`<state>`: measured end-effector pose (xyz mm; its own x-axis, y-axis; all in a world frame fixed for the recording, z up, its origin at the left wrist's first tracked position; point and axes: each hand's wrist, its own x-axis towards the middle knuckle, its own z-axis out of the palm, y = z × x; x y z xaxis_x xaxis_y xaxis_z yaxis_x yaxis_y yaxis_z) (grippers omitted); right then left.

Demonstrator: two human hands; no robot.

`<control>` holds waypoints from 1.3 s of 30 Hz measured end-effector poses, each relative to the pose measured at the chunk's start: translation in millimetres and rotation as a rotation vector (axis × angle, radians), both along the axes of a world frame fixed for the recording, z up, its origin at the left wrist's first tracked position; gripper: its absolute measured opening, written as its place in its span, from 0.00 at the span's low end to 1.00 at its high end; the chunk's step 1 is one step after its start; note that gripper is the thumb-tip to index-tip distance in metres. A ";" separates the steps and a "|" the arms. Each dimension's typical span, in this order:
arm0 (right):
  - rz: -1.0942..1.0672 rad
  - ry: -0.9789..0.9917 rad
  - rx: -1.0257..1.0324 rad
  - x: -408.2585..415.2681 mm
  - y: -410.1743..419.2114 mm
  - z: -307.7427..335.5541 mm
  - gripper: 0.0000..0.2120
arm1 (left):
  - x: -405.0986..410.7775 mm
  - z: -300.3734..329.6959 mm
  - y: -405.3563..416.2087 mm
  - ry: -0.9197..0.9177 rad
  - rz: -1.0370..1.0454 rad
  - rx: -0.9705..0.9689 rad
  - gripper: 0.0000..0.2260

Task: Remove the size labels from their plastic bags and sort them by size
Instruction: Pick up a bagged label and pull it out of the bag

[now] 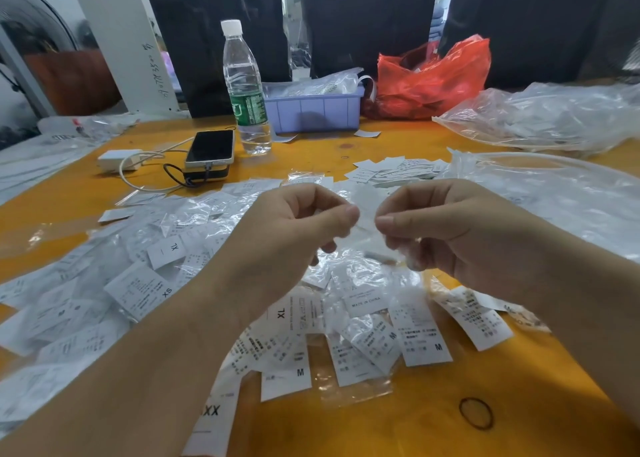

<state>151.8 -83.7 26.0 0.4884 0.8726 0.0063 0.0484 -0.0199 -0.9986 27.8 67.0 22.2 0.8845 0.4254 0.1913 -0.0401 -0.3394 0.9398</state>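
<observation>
we hold one small clear bag (367, 221) up over the orange table (381, 422), our left hand (298, 228) pinching its left edge between thumb and curled fingers and our right hand (446, 228) pinching the right edge the same way, so both hands are clamped on the film with only a narrow gap between the thumbs. the white label inside is blurred, and we cannot read its size. to do this step well, we judge it best to grip only the film at the mouth, one layer per hand, and peel the sides apart rather than tug, since the thin plastic could stretch or crease the label. once the mouth gapes, one hand should keep the bag while the other draws the label out flat. below us the bagged labels (145, 283) lie mixed, xl, xs and m showing, while a loose stack of labels (394, 171) sits near, beyond the hands; we read the size before choosing its pile.
</observation>
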 end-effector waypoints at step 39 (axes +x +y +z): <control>-0.074 0.182 0.207 -4.9 0.7 0.7 0.03 | -3.0 5.3 -1.2 -0.127 0.019 -0.104 0.11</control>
